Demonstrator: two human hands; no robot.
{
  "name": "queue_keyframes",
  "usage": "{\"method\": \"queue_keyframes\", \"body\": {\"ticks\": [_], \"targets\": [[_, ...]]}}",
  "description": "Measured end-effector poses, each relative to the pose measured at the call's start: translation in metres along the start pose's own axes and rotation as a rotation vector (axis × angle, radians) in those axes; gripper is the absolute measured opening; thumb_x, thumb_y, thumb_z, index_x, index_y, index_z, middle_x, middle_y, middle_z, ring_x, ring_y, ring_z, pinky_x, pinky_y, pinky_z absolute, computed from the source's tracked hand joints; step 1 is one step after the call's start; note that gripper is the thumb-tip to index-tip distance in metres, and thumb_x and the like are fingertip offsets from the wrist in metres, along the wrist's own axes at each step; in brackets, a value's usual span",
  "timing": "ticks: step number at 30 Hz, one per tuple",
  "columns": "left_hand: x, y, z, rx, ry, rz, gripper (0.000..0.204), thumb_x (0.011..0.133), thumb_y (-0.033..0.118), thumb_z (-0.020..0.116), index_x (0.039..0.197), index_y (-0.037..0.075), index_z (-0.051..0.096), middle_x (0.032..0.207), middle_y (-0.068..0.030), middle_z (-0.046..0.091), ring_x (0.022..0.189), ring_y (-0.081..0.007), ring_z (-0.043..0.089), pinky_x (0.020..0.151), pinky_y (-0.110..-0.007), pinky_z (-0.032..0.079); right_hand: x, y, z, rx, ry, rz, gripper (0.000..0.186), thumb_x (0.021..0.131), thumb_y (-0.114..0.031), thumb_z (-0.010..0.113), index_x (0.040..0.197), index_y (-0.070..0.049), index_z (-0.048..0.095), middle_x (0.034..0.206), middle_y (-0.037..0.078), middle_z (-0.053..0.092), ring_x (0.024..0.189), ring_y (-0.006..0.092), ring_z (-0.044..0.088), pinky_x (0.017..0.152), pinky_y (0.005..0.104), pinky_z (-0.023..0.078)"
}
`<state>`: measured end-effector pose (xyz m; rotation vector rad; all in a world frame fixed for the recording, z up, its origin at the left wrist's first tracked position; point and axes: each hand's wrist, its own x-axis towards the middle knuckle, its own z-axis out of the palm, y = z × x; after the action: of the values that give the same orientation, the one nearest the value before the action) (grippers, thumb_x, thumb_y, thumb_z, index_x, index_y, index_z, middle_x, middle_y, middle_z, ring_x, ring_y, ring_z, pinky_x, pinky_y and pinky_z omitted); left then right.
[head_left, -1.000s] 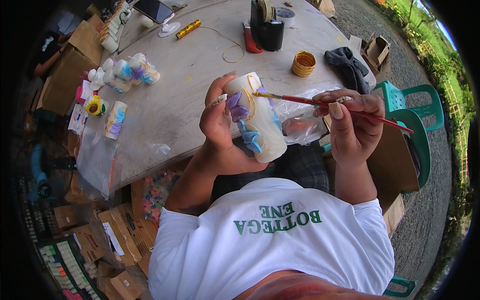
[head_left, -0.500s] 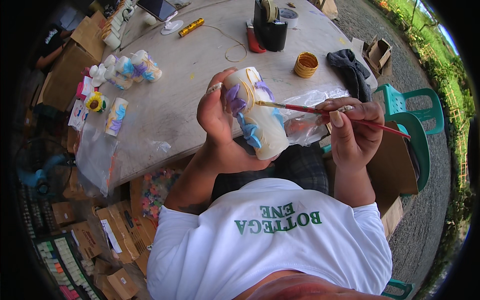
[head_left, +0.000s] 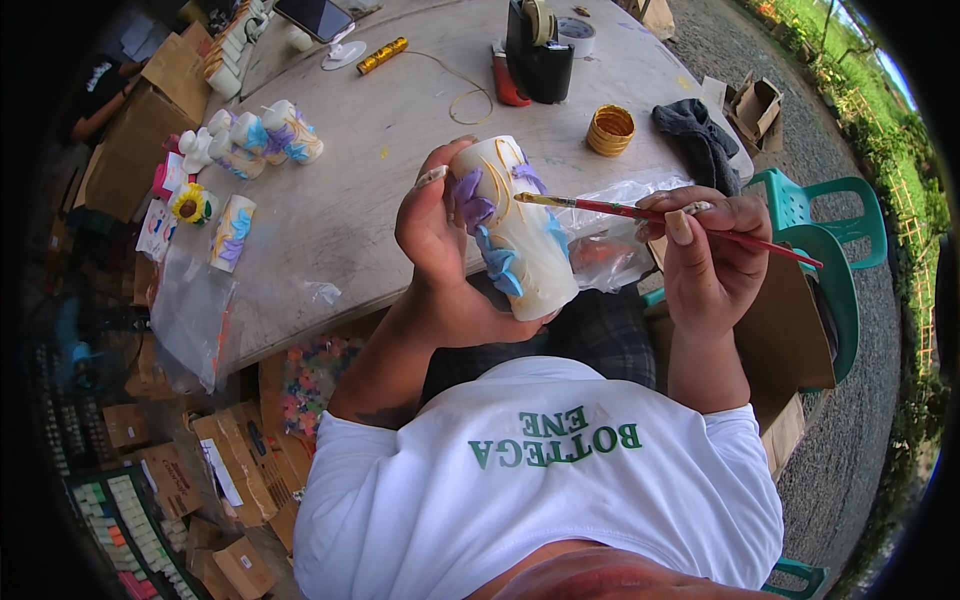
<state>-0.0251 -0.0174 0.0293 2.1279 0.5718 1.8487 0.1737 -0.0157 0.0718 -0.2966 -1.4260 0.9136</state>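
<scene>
My left hand is closed around a white pillar candle, thumb under its base and fingers at its top. Raised purple and blue leaf shapes and thin gold lines decorate the candle, which leans a little in my grasp. A red-handled paintbrush is pinched in my right hand. Its gold-coated tip lies over the candle's side by a gold line; whether it touches is hard to tell. On the table beyond stands an open jar of gold paint.
Several decorated candles stand at the table's left, near a sunflower ornament. A black tape dispenser, a dark cloth and clear plastic lie on the right side. Green chairs stand beyond the table. Cardboard boxes sit lower left.
The brush tip has shifted slightly up and to the right across the candle. The candle and my left hand have barely moved.
</scene>
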Motion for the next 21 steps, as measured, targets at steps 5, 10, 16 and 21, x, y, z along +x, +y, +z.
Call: {"method": "queue_keyframes", "body": {"ticks": [5,10,16,21], "targets": [[0.0003,0.0001,-0.0006,0.007,0.003,0.005,0.11,0.05,0.009,0.078,0.132,0.015,0.004,0.13,-0.0275,0.02,0.112,-0.0326,0.039,0.09,-0.041,0.036,0.0001,0.0011,0.0043,-0.001,0.001,-0.007,0.019,0.081,0.01,0.052,0.091,0.001,0.038,0.092,0.025,0.056,0.078,0.0213,0.061,0.068,0.0301,0.052],[-0.0005,-0.0018,-0.0003,0.0,0.008,0.02,0.11,0.05,0.009,0.078,0.132,0.014,0.005,0.129,-0.0275,0.022,0.112,-0.0334,0.039,0.091,-0.041,0.036,0.0069,0.0047,0.0035,-0.037,-0.024,-0.032,0.019,0.081,0.01,0.052,0.09,0.002,0.038,0.093,0.025,0.056,0.078,0.0208,0.061,0.068,0.0288,0.052],[-0.0022,-0.0032,-0.0027,0.004,0.004,-0.002,0.11,0.049,0.011,0.079,0.131,0.014,0.005,0.13,-0.0269,0.021,0.114,-0.0336,0.037,0.092,-0.041,0.035,0.0043,0.0034,0.0026,-0.008,-0.037,-0.008,0.019,0.081,0.009,0.053,0.091,0.002,0.038,0.092,0.027,0.056,0.076,0.0217,0.062,0.064,0.0274,0.052],[-0.0012,-0.0034,-0.0041,-0.03,0.005,-0.015,0.11,0.05,0.011,0.079,0.131,0.013,0.005,0.131,-0.0252,0.02,0.116,-0.0333,0.035,0.093,-0.042,0.033,0.0004,-0.0003,-0.0008,-0.033,-0.019,-0.004,0.018,0.081,0.009,0.053,0.089,0.002,0.039,0.091,0.027,0.056,0.076,0.0224,0.062,0.064,0.0281,0.053]]}}
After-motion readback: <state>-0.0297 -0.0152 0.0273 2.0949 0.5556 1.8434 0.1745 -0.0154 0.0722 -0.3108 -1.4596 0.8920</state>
